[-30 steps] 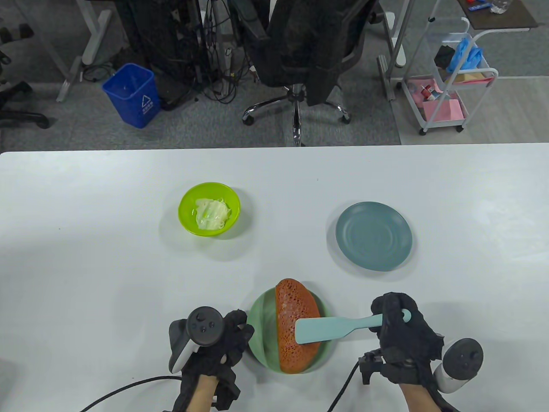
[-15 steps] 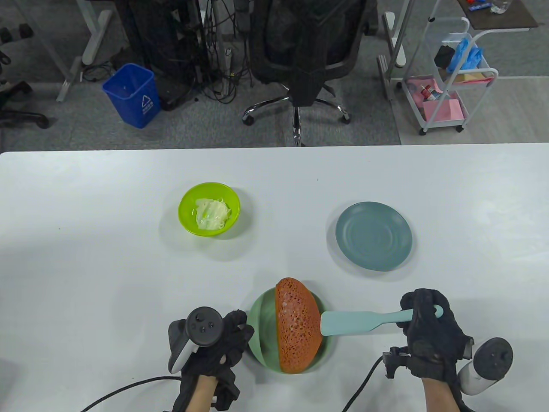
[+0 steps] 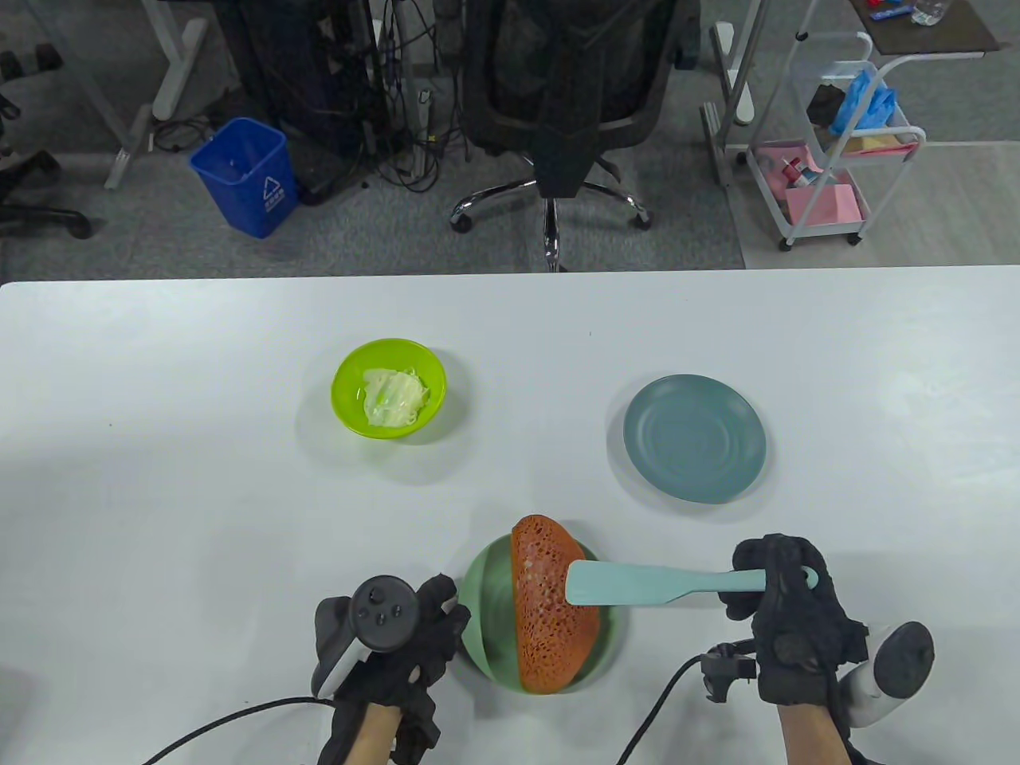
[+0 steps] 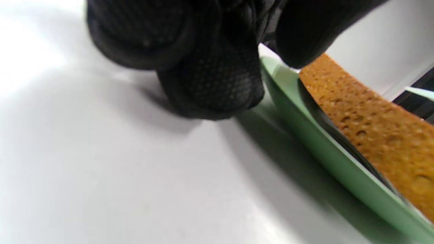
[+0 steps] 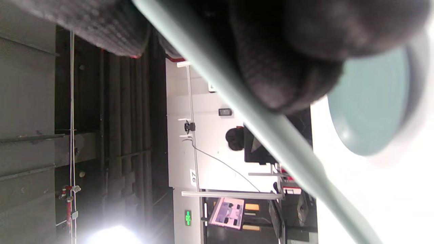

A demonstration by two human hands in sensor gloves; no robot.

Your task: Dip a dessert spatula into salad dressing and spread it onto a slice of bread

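While its broad pale-teal blade lies over the upper right part of the bread slice [image 3: 552,610], the dessert spatula [image 3: 637,583] stretches almost level toward three o'clock, where the right hand [image 3: 785,610] grips the handle with its fingers curled round it; whether the blade touches the crust or floats just above cannot be told. In the right wrist view the handle [image 5: 271,135] runs as a diagonal bar under the gloved fingers [image 5: 288,67]. That orange-brown, porous slice rests on the light green plate [image 3: 486,606], at the near middle of the bench [image 3: 159,494]. At nine o'clock from the plate the left hand [image 3: 390,637] rests on the bench, fingers loosely curled and holding nothing, its fingertips [image 4: 217,88] just beside the plate's rim [image 4: 305,125]. Farther off, at about eleven o'clock from the bread, the lime green bowl [image 3: 390,388] holds the pale salad dressing [image 3: 393,396]. At about one o'clock, well apart, lies a grey-blue plate [image 3: 694,438], which also shows in the right wrist view [image 5: 369,105].
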